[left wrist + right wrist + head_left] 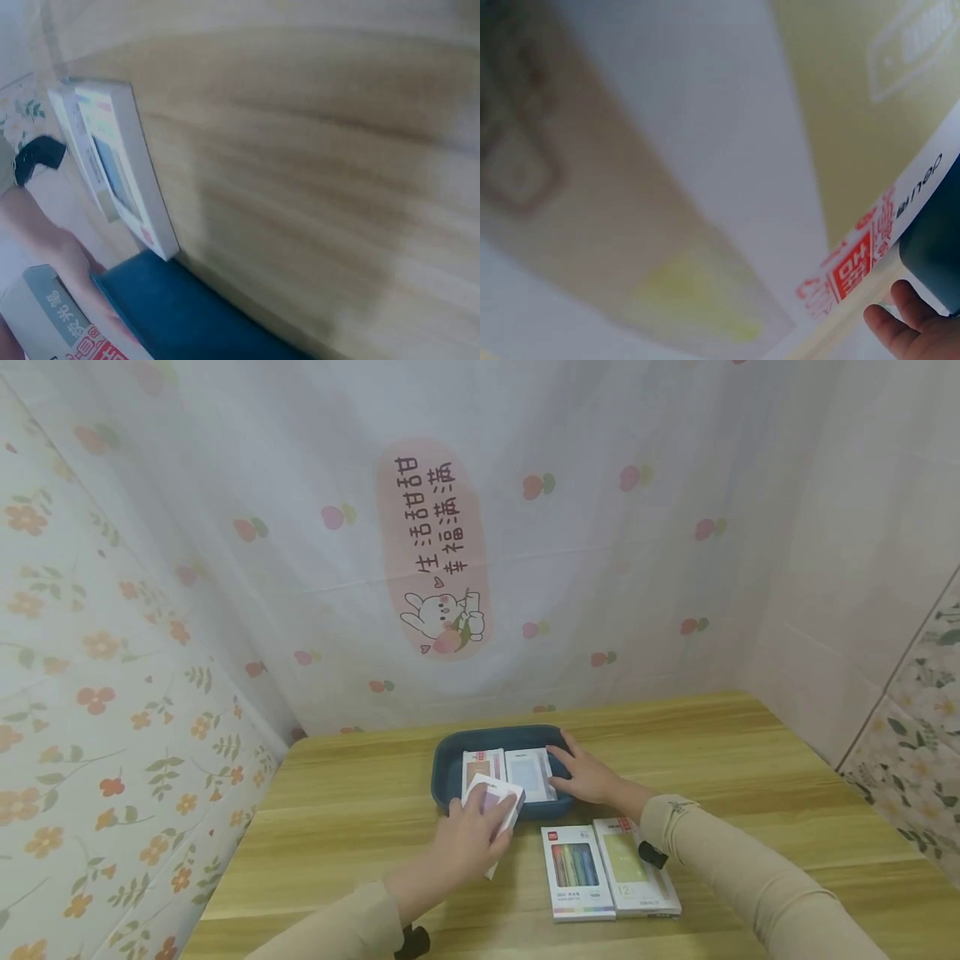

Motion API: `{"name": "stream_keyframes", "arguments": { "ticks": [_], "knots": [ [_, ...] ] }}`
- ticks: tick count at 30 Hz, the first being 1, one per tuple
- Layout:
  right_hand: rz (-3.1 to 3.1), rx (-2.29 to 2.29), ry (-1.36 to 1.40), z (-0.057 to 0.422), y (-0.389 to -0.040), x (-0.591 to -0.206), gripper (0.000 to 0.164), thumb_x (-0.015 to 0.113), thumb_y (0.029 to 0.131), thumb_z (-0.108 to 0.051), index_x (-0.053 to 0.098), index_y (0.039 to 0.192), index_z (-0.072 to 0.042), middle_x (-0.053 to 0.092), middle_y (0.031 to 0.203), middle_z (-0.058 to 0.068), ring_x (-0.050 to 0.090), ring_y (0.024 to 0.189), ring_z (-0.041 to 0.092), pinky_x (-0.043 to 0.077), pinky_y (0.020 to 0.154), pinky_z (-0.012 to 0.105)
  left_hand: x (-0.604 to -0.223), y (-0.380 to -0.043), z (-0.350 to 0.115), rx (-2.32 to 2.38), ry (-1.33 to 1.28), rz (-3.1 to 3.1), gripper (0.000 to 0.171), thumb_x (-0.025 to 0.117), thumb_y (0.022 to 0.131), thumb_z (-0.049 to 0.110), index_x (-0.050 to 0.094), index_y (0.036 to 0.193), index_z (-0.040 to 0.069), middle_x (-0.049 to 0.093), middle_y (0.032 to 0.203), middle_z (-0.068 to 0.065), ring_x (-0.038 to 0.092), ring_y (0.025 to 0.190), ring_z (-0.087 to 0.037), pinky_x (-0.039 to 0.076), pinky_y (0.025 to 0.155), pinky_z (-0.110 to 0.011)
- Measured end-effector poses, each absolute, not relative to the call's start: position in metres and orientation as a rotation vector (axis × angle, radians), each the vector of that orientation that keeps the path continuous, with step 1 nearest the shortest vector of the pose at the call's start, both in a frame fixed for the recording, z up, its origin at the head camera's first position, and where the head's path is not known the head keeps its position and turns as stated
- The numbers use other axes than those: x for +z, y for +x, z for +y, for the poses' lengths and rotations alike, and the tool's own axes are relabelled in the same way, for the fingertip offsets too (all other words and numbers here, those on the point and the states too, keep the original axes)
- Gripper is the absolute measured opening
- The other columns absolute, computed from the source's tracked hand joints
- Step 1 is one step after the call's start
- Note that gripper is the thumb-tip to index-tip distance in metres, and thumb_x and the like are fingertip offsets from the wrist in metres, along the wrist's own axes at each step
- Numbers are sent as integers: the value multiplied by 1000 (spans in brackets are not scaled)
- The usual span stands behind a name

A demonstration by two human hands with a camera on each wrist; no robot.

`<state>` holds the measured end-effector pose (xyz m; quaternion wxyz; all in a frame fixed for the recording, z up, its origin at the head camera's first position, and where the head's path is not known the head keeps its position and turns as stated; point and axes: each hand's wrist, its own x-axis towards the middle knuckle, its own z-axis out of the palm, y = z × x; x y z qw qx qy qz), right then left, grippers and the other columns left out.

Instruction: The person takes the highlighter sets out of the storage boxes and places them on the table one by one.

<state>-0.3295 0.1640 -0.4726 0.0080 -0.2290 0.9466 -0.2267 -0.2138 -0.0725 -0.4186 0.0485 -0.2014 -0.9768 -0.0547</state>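
Observation:
My left hand [463,843] grips a white carton with a purple panel [496,791], tilted above the front rim of a dark blue basket [551,811]. Inside the basket lie two white cartons side by side, one with an orange panel [480,765] and one with a pale blue panel [528,773]. My right hand [591,777] reaches over the basket's right rim, its fingers extended along the pale blue carton's right edge. Low in the left wrist view, a white box with highlighter lettering [64,315] overlaps the basket.
In front of the basket, a white box with colored sticks in its window [577,872] lies beside a yellow-paneled box [628,860], under my right forearm. Printed cloth hangs behind the wooden table [330,827] and along both sides.

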Motion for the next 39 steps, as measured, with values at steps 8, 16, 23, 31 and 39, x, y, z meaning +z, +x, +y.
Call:
{"name": "stream_keyframes", "arguments": {
  "ticks": [8,16,23,31,39],
  "knots": [
    [2961,-707,-702,164,-329,-472,63,54,89,-36,34,140,-4,8,149,27,33,126,48,34,95,59,-425,-201,-71,-146,-684,-2985,47,49,90,44,42,136,36,41,128,-10,47,85,-27,44,57,-35],
    [2960,-717,-692,166,-332,-477,64,53,89,-38,34,141,-6,7,150,25,33,126,47,34,96,58,-431,-177,-63,-79,-862,-2933,47,46,91,44,40,136,37,43,127,-9,47,85,-25,46,66,-35],
    [2955,-722,-672,166,-331,-474,64,53,89,-37,33,141,-6,6,150,25,31,128,47,32,98,58,-448,-174,-60,-53,-854,-2897,45,48,89,44,45,133,36,46,121,-8,49,85,-24,44,64,-35],
    [2953,-729,-704,166,-332,-476,64,53,90,-36,32,141,-5,6,150,25,31,127,47,33,97,57,-471,-176,-59,-67,-760,-2935,44,53,87,44,51,129,32,47,112,-9,48,78,-24,40,55,-32],
    [2947,-738,-704,166,-331,-476,63,53,90,-36,32,142,-6,6,150,25,35,125,48,35,95,57,-477,-181,-52,-109,-698,-3012,47,54,86,43,50,131,30,46,113,-12,47,80,-25,40,55,-33]
  ]
}}
